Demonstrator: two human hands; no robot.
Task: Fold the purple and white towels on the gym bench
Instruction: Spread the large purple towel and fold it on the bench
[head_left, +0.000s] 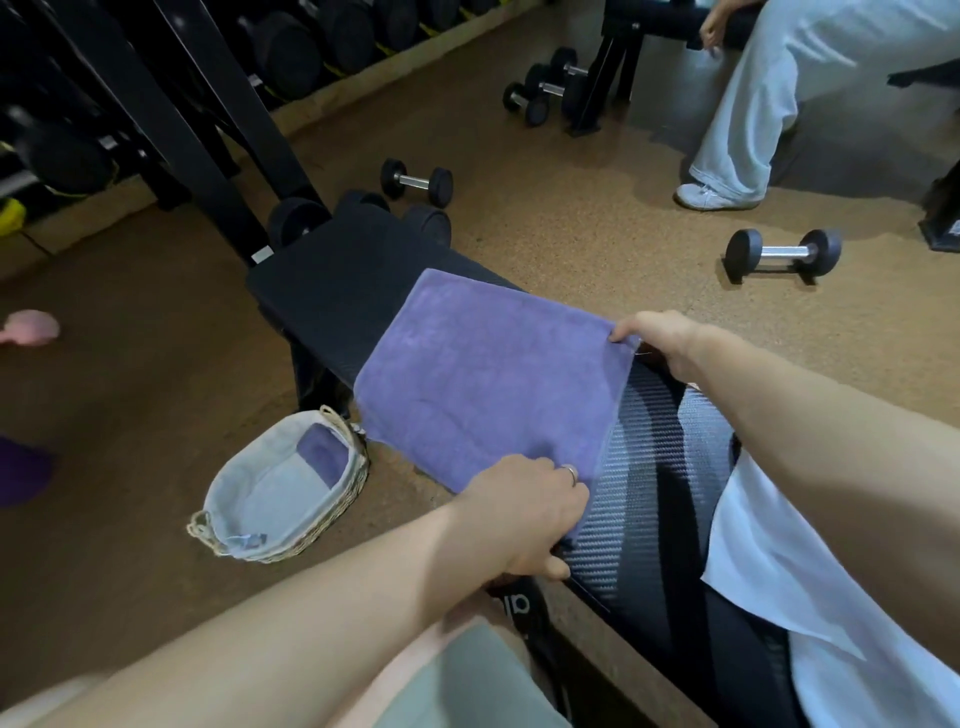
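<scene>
A woven basket (283, 493) with a pale cloth liner sits on the floor (130, 415) just beside the left edge of the desk (332, 291); inside it lies one small folded purple cloth (323, 457) against the far wall, with a pale grey folded piece beside it nearer the middle.

The purple towel (483, 374) lies flat across the middle of the desk, a smooth rectangle with a slightly fuzzy nap, its left side hanging a little past the left edge; faint creases run across its near half, and a paler hem shows along its near side. The left hand (530, 514) pinches the towel's near left corner, fingers curled over the cloth and thumb below it at the desk's left edge; a ring shows on one finger. The right hand (660, 338) pinches the near right corner at the right edge, fingertips closed on the fabric.

The white towel (789, 571) lies on the near right part of the desk, partly under the right forearm, its near end running out of view. The near section of the desk has a grey woven-pattern surface with dark strips; the far section is plain black.

On the floor well beyond the right edge lies a dumbbell (783, 253); another dumbbell (415, 183) rests near the far end; a seated person (769, 93) is at the far right.
</scene>
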